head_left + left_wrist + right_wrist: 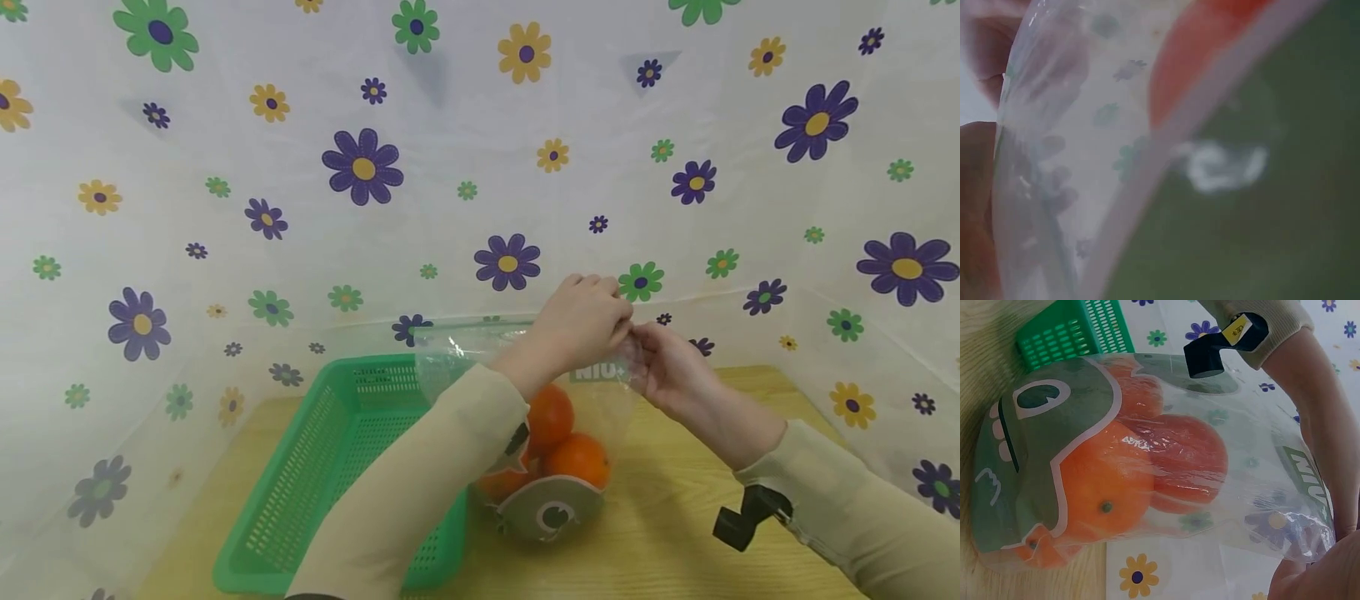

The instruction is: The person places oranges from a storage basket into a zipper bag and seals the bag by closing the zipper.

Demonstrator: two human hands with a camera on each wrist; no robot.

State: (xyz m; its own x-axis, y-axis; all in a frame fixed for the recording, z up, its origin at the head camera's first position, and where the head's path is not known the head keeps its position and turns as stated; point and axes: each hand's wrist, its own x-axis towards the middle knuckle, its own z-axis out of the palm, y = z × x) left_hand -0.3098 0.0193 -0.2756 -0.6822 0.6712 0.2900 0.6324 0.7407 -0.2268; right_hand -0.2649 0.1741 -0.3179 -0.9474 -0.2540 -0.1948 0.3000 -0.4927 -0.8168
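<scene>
A clear plastic bag (1260,450) with a green cartoon face print stands upright on the table, several oranges (576,461) lying in its lower part. My left hand (581,321) reaches across the front of the bag and grips its top edge near the right corner. Right beside it, the fingers of my right hand (678,367) pinch the same corner, where the film is bunched. In the right wrist view one orange (1107,481) shows its stem end through the film. The left wrist view is mostly filled by the blurred green print (1241,219) up close.
A green perforated plastic basket (273,492) sits left of the bag, partly behind my left forearm. The wooden table (675,517) is enclosed at the back and sides by a white flowered sheet (450,225). A black camera mount (750,512) is strapped to my right wrist.
</scene>
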